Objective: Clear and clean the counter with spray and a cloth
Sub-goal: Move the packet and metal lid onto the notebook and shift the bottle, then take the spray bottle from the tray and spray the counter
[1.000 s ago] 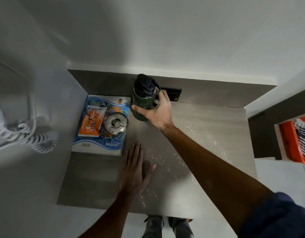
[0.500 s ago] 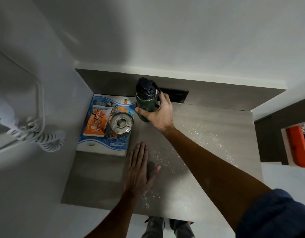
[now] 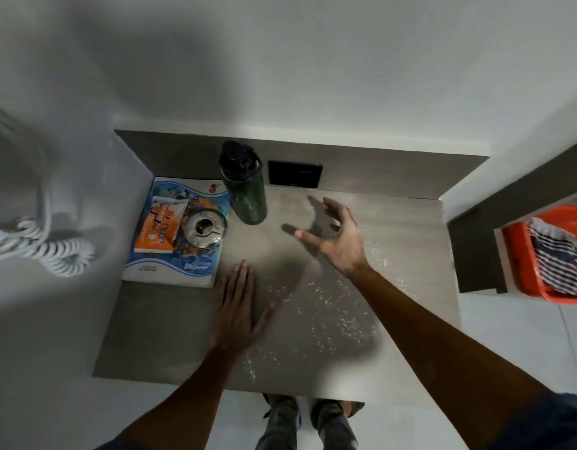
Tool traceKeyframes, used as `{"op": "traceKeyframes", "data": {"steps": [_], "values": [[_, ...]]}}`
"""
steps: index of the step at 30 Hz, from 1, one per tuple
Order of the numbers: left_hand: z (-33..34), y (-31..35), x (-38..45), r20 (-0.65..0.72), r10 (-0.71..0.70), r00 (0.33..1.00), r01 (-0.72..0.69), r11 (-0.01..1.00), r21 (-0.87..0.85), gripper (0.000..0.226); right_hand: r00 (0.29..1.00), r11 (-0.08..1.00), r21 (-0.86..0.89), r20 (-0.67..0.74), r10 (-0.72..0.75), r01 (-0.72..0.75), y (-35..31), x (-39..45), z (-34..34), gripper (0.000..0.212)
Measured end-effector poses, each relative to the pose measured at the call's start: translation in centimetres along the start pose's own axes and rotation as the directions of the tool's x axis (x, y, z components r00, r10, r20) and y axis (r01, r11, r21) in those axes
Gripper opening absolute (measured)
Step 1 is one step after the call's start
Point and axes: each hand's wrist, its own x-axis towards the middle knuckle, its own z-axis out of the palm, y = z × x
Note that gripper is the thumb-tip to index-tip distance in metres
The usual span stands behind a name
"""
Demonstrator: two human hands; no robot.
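A right hand (image 3: 340, 241) hovers with fingers spread, empty, near an upright dark green bottle (image 3: 246, 193). The left hand (image 3: 236, 311) lies flat, empty, on the grey speckled counter (image 3: 394, 254).

Right hand (image 3: 340, 241) now off the green bottle (image 3: 246, 190), which it gripped half a second ago; fingers spread and empty, drawn back to the right and nearer, above the tabletop (image 3: 170, 323), clear gap between hand and bottle. Bottle left upright on its own at the far side, just right of the blue book (image 3: 180, 264), dark shadow of the freed hand cast on the surface beside it.
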Motion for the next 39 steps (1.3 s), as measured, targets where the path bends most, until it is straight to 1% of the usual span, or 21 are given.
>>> {"op": "traceKeyframes", "data": {"steps": [2,5,7,9,11,13,17,19,22,25,29,32,34,36,39], "values": [[0.2,0.7,0.1,-0.034,0.003,0.999,-0.004,0.999,-0.033,0.094,0.999,1.0,0.02,-0.041,0.022,-0.021,2.2,-1.5,-3.9,0.106],[0.9,2.7,0.4,-0.067,0.017,0.998,-0.02,0.998,-0.055,0.091,0.993,0.998,0.042,-0.108,0.058,-0.054,5.5,-3.7,-9.6,0.121],[1.7,4.6,0.8,-0.062,0.011,0.998,-0.015,0.998,-0.066,0.09,0.982,0.991,0.08,-0.148,0.118,-0.107,7.5,-5.0,-12.5,0.128],[2.6,8.2,1.7,-0.058,0.038,0.998,-0.043,0.994,-0.096,0.088,0.971,0.992,0.027,-0.202,0.129,-0.126,9.5,-6.4,-16.1,0.122],[3.6,12.4,2.7,-0.045,0.099,0.994,-0.104,0.988,-0.113,0.087,0.956,0.991,-0.013,-0.264,0.125,-0.133,11.3,-7.9,-19.4,0.112],[4.6,16.7,3.5,-0.026,0.164,0.986,-0.166,0.982,-0.092,0.087,0.928,0.989,-0.031,-0.351,0.126,-0.146,13.1,-9.0,-22.0,0.103],[7.3,24.7,5.0,0.014,0.268,0.963,-0.266,0.962,-0.06,0.088,0.874,0.98,-0.067,-0.467,0.134,-0.187,16.3,-10.8,-26.3,0.094],[8.5,27.8,5.6,0.033,0.309,0.951,-0.307,0.95,-0.057,0.087,0.836,0.972,-0.085,-0.53,0.141,-0.219,17.7,-11.3,-28.1,0.091],[10.3,31.6,6.7,0.042,0.364,0.93,-0.361,0.93,-0.067,0.087,0.786,0.968,-0.081,-0.601,0.142,-0.237,19.8,-11.7,-31.2,0.086],[11.5,33.8,7.6,0.04,0.397,0.917,-0.395,0.917,-0.061,0.088,0.743,0.971,-0.022,-0.647,0.168,-0.239,21.4,-12.0,-33.9,0.076],[12.9,35.9,8.0,0.047,0.413,0.91,-0.411,0.911,-0.041,0.089,0.629,0.967,0.021,-0.756,0.182,-0.254,23.2,-12.0,-37.4,0.067],[14.0,37.4,8.0,0.082,0.424,0.902,-0.424,0.905,-0.015,0.091,0.567,0.964,0.049,-0.8,0.195,-0.263,24.5,-11.4,-40.2,0.069],[14.5,38.0,8.1,0.103,0.42,0.902,-0.425,0.905,0.029,0.094,0.522,0.961,0.089,-0.825,0.219,-0.262,25.4,-10.6,-42.1,0.075],[14.7,38.3,8.1,0.112,0.401,0.909,-0.411,0.907,0.094,0.096,0.472,0.957,0.169,-0.841,0.265,-0.236,26.2,-9.4,-44.3,0.085],[14.7,38.3,8.1,0.093,0.407,0.909,-0.417,0.893,0.167,0.096,0.433,0.94,0.293,-0.834,0.341,-0.174,26.8,-7.2,-48.0,0.105]]}}
